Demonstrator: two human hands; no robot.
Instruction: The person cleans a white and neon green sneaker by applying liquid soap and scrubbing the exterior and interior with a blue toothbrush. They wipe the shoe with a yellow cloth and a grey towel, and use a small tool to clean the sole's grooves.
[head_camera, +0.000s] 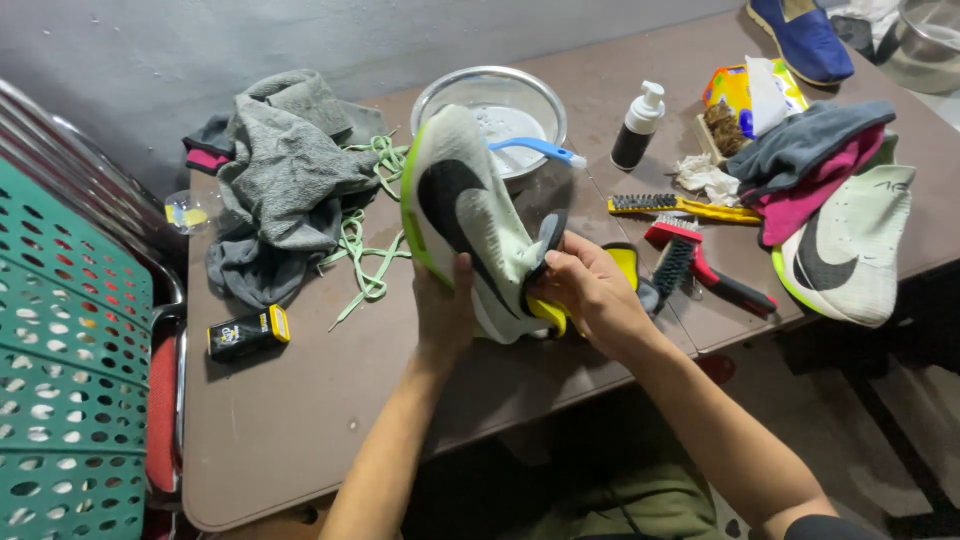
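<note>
Here we had the pale running shoe (462, 215) held upright above the brown desk (300, 420), just in front of the metal bowl (495, 100). Our left hand (445, 305) was wrapped around its lower end from beneath, fingers closed on it. Our right hand (590, 290) was clamped on a yellow-handled brush (548, 270) pressed against the shoe's side. We judged the shoe light, its fabric upper soft and yielding, likely damp and a bit slippery, the sole edge stiffer, so gripping at the sole and heel seemed safest. The matching shoe (850, 250) lay well apart at the right.
</note>
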